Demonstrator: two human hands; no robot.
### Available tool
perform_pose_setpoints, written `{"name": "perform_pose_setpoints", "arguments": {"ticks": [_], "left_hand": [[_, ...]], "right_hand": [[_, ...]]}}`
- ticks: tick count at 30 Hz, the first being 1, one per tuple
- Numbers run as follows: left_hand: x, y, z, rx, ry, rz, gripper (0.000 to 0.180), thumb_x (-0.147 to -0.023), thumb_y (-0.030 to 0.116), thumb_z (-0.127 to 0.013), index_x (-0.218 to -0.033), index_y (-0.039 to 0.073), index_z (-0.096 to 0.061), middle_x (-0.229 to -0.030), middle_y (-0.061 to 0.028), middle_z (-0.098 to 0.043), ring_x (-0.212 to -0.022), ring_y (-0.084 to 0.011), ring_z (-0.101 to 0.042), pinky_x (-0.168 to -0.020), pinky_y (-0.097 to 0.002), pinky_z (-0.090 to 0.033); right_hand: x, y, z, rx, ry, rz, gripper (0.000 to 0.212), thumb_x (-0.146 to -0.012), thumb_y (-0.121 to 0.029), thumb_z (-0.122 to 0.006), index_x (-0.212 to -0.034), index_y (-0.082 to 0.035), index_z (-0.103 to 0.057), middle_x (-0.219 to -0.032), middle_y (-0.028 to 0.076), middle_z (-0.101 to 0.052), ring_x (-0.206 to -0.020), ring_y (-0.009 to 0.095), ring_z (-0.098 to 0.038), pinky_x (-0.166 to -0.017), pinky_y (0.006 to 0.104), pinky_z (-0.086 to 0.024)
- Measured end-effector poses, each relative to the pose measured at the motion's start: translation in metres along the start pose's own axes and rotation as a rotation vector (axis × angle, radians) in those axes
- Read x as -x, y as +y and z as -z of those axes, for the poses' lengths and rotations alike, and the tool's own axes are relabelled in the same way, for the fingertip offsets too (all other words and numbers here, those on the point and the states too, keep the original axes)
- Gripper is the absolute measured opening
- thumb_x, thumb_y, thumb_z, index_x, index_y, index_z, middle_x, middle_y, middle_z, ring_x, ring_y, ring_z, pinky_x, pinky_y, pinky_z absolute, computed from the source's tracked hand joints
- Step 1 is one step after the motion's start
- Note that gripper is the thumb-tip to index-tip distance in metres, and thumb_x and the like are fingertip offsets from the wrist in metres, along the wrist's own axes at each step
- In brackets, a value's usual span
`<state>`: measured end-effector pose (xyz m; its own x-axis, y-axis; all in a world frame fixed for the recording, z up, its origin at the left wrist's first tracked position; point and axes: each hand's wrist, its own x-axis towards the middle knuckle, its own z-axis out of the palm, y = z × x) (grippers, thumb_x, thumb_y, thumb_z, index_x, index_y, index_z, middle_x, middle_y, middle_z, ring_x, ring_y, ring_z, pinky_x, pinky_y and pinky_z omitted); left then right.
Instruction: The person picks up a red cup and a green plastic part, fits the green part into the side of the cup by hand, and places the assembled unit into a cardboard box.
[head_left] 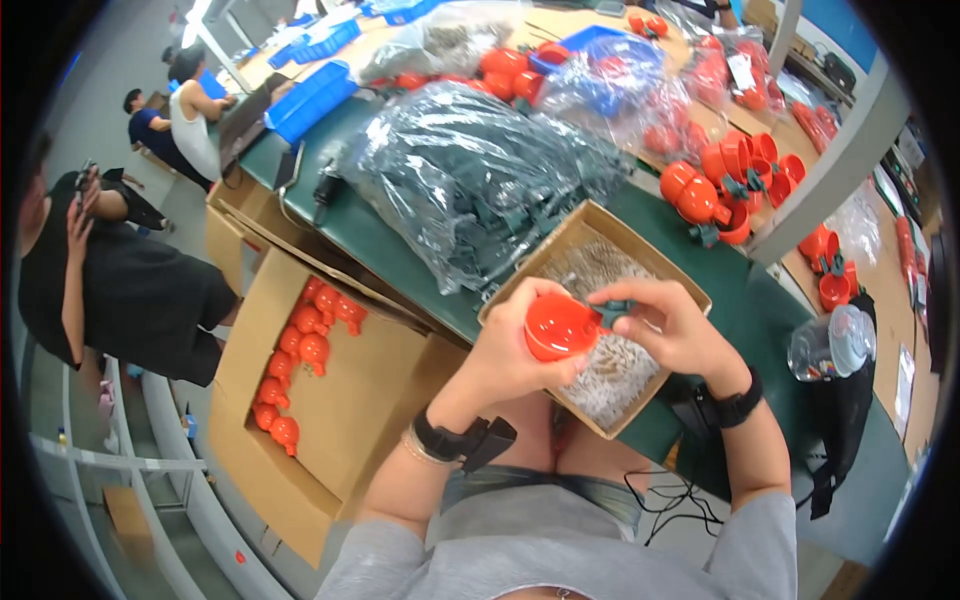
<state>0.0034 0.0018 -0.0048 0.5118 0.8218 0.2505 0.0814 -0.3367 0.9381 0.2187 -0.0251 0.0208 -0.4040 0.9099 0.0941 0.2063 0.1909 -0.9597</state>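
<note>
Left hand [503, 347] clasps a red plastic cup [560, 328]; right hand [685, 335] pinches a dark green fitting [612, 314] at its side, above a cardboard tray [583, 222] of small pale pieces [612, 385]; a slack pinch could drop the fitting among them.

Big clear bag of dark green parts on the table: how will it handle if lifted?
Likely floppy: the bag is wrinkled, thin-looking film. Probably fairly heavy, since many dark green parts fill it, and they may shift. Its glossy surface might feel slippery.
</note>
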Motion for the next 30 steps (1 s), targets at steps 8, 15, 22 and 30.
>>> {"name": "perform_pose_setpoints", "arguments": {"ticks": [8,15,22,30], "left_hand": [[-0.002,0.002,-0.004,-0.135,0.013,-0.015,0.057,-0.059,0.02,-0.078,-0.103,0.0,-0.049,-0.088,-0.0101,-0.062,-0.081,-0.0152,-0.063,-0.074,-0.0273,-0.049],[-0.002,-0.007,0.005,0.067,0.025,0.063,0.054,-0.06,0.022,-0.077,-0.102,0.0,-0.052,-0.091,-0.0079,-0.062,-0.084,-0.013,-0.061,-0.075,-0.0269,-0.049],[-0.004,-0.008,0.003,0.175,0.021,0.119,0.048,-0.064,0.024,-0.075,-0.101,0.0,-0.054,-0.092,-0.0074,-0.062,-0.085,-0.0125,-0.059,-0.075,-0.0266,-0.048],[-0.002,-0.007,0.004,0.211,0.038,0.154,0.047,-0.066,0.026,-0.075,-0.1,0.001,-0.055,-0.092,-0.0069,-0.062,-0.085,-0.0116,-0.059,-0.075,-0.0262,-0.048]], "right_hand": [[-0.001,0.012,-0.004,-0.134,0.029,-0.028,0.027,-0.085,0.003,-0.053,-0.111,0.004,-0.056,-0.104,0.009,-0.059,-0.093,0.011,-0.055,-0.081,0.0272,-0.049],[-0.006,-0.001,-0.003,-0.162,-0.035,-0.013,0.028,-0.085,0.002,-0.053,-0.113,0.002,-0.055,-0.107,0.008,-0.058,-0.093,0.011,-0.055,-0.081,0.0269,-0.048],[-0.004,0.009,-0.009,-0.054,0.063,0.154,0.03,-0.082,-0.009,-0.063,-0.111,-0.003,-0.058,-0.101,0.009,-0.061,-0.086,0.015,-0.058,-0.072,0.0273,-0.048],[-0.009,0.004,-0.016,0.269,0.194,0.274,0.029,-0.071,-0.007,-0.071,-0.1,-0.006,-0.064,-0.084,0.009,-0.059,-0.074,0.023,-0.057,-0.063,0.0306,-0.045]]}}
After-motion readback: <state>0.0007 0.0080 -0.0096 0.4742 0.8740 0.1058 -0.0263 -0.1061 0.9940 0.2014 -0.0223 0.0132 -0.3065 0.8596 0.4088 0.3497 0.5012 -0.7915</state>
